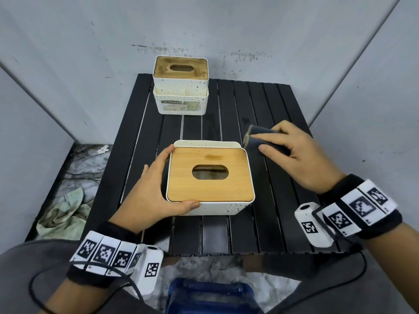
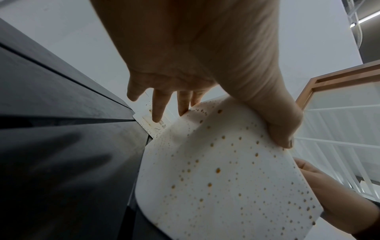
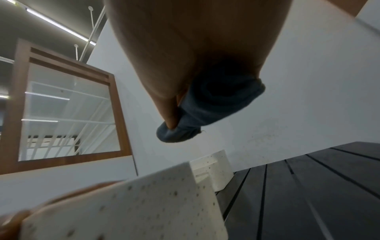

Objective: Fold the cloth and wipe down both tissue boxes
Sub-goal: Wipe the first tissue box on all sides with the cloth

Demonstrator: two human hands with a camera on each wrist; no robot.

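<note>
The near tissue box (image 1: 209, 175), white and speckled with a wooden lid, stands at the middle of the table. My left hand (image 1: 154, 189) holds its front left corner, with the thumb on the front face (image 2: 216, 178) and the fingers along the left side. Just off the box's far right corner, my right hand (image 1: 294, 155) grips a folded dark blue cloth (image 1: 256, 134); the right wrist view shows the cloth (image 3: 216, 110) bunched under the thumb, above the box (image 3: 133, 207). A second tissue box (image 1: 180, 85), with a stained lid, stands at the table's far edge.
The black slatted table (image 1: 272, 200) sits in a corner of grey walls. A crumpled pale rag (image 1: 65, 211) lies on the floor to the left. A blue object (image 1: 208, 295) sits below the table's near edge.
</note>
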